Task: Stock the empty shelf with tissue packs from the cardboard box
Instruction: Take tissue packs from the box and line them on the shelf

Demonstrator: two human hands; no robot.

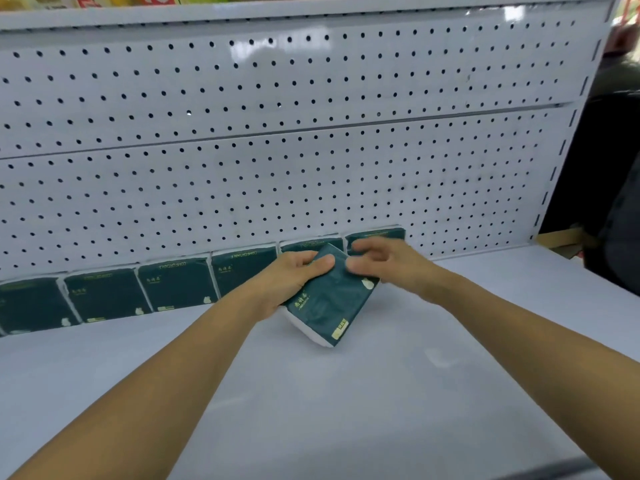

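A dark green tissue pack (329, 303) with gold print lies tilted on the white shelf (381, 393), in front of the back row. My left hand (291, 278) grips its far left corner, thumb on top. My right hand (384, 261) hovers at its far right edge with fingers loosely spread, blurred, touching or just above it. Several matching green packs (173, 285) stand in a row along the pegboard back wall, from the far left to behind my hands. The cardboard box is out of view.
The white pegboard back panel (311, 150) rises behind the row. A shelf above holds colourful products (104, 0). At the right, past the upright (568, 140), there is a dark shape and a bit of cardboard (561, 239).
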